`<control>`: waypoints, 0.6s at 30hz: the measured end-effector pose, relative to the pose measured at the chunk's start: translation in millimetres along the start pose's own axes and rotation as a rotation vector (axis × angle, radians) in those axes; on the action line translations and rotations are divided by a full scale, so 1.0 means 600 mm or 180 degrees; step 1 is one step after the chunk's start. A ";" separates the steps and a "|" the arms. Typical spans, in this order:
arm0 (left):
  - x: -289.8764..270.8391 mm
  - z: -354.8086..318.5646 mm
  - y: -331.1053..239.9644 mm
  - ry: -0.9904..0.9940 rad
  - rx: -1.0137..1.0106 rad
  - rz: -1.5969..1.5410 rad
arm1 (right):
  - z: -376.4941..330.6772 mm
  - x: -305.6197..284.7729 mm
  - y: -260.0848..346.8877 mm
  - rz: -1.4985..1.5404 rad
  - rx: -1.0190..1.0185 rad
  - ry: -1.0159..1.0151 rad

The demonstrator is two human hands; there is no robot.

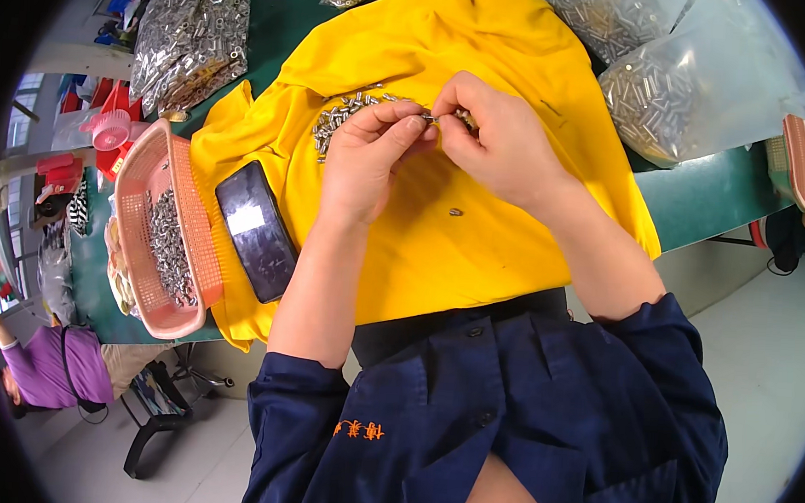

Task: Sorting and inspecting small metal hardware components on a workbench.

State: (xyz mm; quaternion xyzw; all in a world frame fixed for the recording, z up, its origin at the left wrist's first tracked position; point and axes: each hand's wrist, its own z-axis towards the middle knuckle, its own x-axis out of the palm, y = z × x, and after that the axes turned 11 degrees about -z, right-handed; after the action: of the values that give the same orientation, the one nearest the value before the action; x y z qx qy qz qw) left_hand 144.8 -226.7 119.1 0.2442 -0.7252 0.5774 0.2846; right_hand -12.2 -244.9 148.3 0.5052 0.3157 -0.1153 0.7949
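Note:
Over the yellow cloth (439,263), my two hands meet fingertip to fingertip. Thumb and index finger of my left hand (367,152) pinch a small metal part (427,117), mostly hidden by the fingers. From the other side my right hand (506,147) closes its fingertips on the same part; some metal pieces (467,119) show under its curled fingers. Just beyond my left hand lies a loose heap of small silver cylindrical parts (337,118). One single metal part (456,212) rests on the cloth, nearer to me.
On the left stand a pink plastic basket (207,249) holding many metal parts and a dark phone-like slab (256,231). Clear bags of metal parts lie at the far left (194,40) and far right (652,96) of the green table (700,205). A person in purple (63,369) is at left.

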 end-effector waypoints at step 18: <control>0.008 -0.024 -0.009 0.0454 0.0537 0.2725 | 0.015 -0.008 -0.044 0.2310 0.0954 0.0244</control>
State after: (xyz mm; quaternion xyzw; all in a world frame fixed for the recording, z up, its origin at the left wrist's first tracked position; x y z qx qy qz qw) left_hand 146.6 -214.1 128.7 -0.0962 -0.6899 0.7158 0.0482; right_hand -25.7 -265.8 134.3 0.6983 0.1257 0.1473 0.6891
